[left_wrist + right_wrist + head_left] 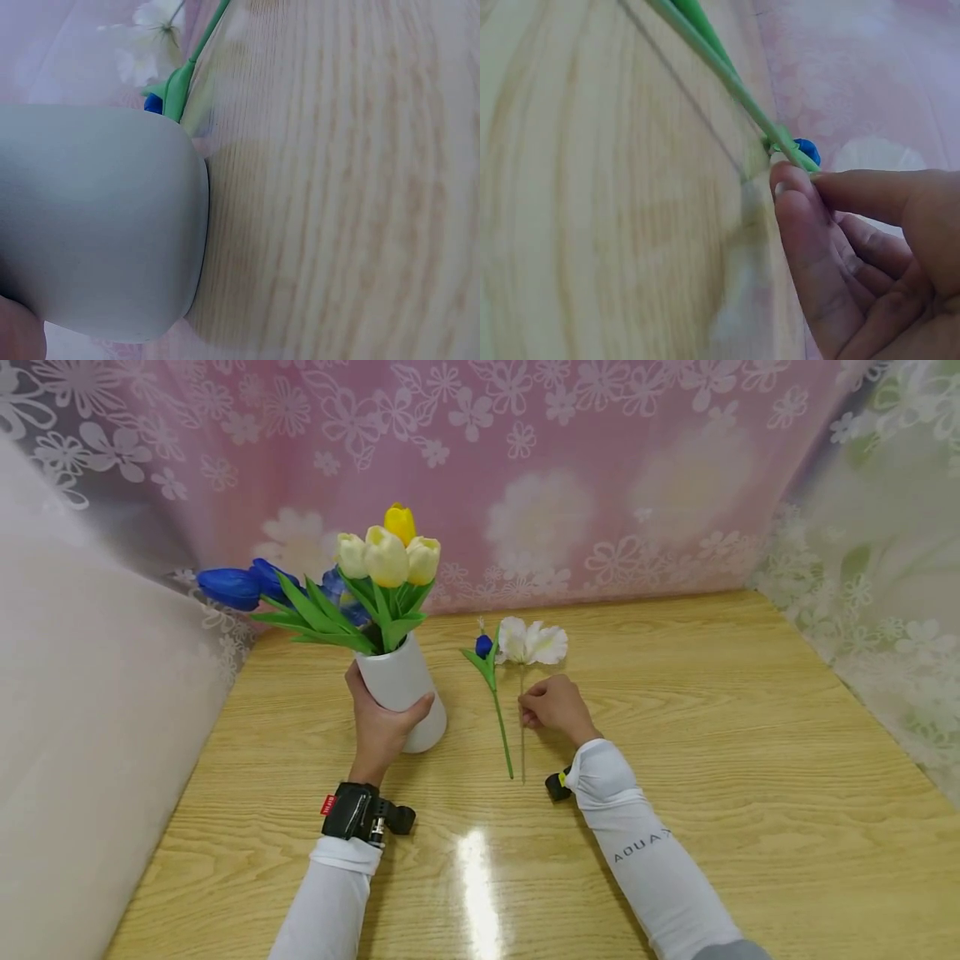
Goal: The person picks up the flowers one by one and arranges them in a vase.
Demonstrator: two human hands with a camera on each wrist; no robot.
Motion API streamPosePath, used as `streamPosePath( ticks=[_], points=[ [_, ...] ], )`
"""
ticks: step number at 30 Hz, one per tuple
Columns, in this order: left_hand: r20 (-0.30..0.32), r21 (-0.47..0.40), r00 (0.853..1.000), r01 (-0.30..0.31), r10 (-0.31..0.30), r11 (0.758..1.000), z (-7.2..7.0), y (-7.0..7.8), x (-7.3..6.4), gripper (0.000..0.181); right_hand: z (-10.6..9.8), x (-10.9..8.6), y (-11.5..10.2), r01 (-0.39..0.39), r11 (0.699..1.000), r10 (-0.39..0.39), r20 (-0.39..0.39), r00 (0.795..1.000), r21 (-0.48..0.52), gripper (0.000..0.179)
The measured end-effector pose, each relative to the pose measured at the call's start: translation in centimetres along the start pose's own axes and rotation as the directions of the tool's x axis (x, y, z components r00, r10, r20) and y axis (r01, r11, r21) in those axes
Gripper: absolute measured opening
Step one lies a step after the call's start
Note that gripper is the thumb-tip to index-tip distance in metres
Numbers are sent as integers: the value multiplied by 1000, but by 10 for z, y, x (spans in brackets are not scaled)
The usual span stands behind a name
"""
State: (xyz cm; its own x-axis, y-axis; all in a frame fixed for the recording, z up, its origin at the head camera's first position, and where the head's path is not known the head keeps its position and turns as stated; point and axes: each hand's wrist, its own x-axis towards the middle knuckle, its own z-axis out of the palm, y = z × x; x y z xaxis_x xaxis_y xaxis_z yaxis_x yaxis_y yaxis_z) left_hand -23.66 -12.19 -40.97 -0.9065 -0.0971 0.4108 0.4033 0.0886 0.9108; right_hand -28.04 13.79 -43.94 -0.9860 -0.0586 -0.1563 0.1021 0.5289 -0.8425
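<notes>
My left hand (378,727) grips a white vase (401,681), thumb across its front. The vase leans left in the head view, and its base (196,247) is close over the wood in the left wrist view. From its mouth rise cream tulips (386,557), a yellow tulip (400,523) and blue tulips (228,588) that stick out to the left. My right hand (557,706) pinches the thin stem (522,752) of a white flower (534,642) between thumb and fingertips (791,199). Just left of it is a small blue flower (483,647) on a green stem (502,735).
The wooden table (712,735) extends to both sides and in front. A pink flowered curtain (465,468) hangs along the back edge, with pale cloth (877,593) at the right and a white sheet (97,693) at the left.
</notes>
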Motion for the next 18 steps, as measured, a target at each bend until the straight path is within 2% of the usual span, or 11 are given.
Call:
streamPosePath(
  ticks=[5, 10, 13, 18],
  points=[
    [-2, 0, 1000, -2, 2, 1000, 0, 0, 0, 97, -3, -2, -1, 23, 999, -22, -43, 999, 27, 22],
    [-2, 9, 1000, 4, -4, 1000, 1, 1, 0, 97, -8, -7, -5, 50, 988, -38, -82, 996, 146, 23],
    [-2, 10, 1000, 7, -7, 1000, 1, 1, -1, 97, -12, -9, -10, 91, 977, -69, -120, 990, 194, 23],
    [3, -1, 1000, 6, -6, 1000, 0, 1, -1, 97, -22, -16, -24, 169, 963, -129, -194, 973, 209, 24]
  ],
)
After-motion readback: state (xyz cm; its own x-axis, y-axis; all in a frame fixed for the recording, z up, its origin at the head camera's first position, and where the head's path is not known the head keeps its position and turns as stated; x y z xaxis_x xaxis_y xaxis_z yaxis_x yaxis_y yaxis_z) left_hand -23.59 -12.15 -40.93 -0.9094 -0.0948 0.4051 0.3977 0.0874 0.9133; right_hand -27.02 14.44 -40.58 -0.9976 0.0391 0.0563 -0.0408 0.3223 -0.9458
